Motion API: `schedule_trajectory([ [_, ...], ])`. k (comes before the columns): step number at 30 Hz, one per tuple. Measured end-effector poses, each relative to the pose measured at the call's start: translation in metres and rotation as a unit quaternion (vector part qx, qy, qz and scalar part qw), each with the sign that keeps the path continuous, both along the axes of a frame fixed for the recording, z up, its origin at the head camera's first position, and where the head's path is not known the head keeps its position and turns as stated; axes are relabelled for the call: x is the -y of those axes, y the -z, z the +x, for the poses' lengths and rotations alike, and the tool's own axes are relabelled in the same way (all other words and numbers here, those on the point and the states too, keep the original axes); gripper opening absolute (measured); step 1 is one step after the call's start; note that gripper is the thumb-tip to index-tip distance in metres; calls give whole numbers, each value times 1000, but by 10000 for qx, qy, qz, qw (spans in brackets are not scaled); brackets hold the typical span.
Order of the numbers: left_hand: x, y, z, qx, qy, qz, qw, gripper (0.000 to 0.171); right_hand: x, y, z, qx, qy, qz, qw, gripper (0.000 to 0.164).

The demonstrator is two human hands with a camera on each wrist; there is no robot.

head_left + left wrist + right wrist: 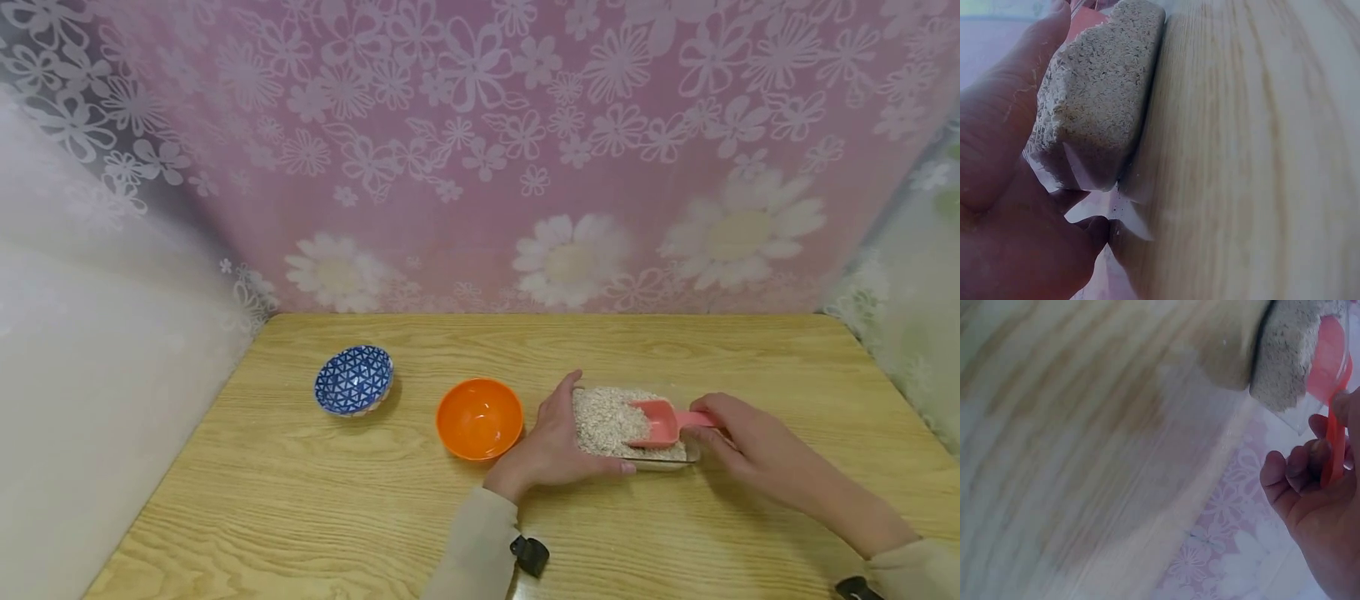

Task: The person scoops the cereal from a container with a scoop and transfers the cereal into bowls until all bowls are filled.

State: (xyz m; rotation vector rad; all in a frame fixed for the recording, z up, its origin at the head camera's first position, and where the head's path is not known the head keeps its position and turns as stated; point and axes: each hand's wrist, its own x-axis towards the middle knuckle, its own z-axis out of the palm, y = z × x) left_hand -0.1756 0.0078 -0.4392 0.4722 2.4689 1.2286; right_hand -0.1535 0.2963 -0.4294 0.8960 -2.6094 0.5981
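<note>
A clear rectangular container (pixel 663 465) full of pale rolled oats (pixel 606 421) stands on the table. My left hand (pixel 553 437) grips its left end, thumb along the near side and fingers reaching to the far side. In the left wrist view, the thumb (pixel 1019 81) lies against the wall beside the oats. My right hand (pixel 738 437) holds a pink scoop (pixel 662 422) by its handle at the container's right end. The scoop's mouth faces left and its front edge sinks into the oats. In the right wrist view, the fingers (pixel 1300 465) curl by the handle (pixel 1335 440).
An orange bowl (pixel 480 421) stands just left of my left hand. Farther left and back is a blue-and-white patterned bowl (pixel 354 381), sitting tilted. The wood-grain table (pixel 337 517) meets a pink flowered backdrop (pixel 450 250) along its back edge.
</note>
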Motion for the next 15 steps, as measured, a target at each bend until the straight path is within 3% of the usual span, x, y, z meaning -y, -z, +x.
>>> schedule_trajectory([
  [7, 1, 0, -1, -42, 18, 1, 10000, 127, 12, -2, -1, -483, 69, 223, 9986, 28],
  [15, 1, 1, -1, -3, -34, -18, 10000, 127, 18, -2, -2, 58, -25, -290, 9996, 25],
])
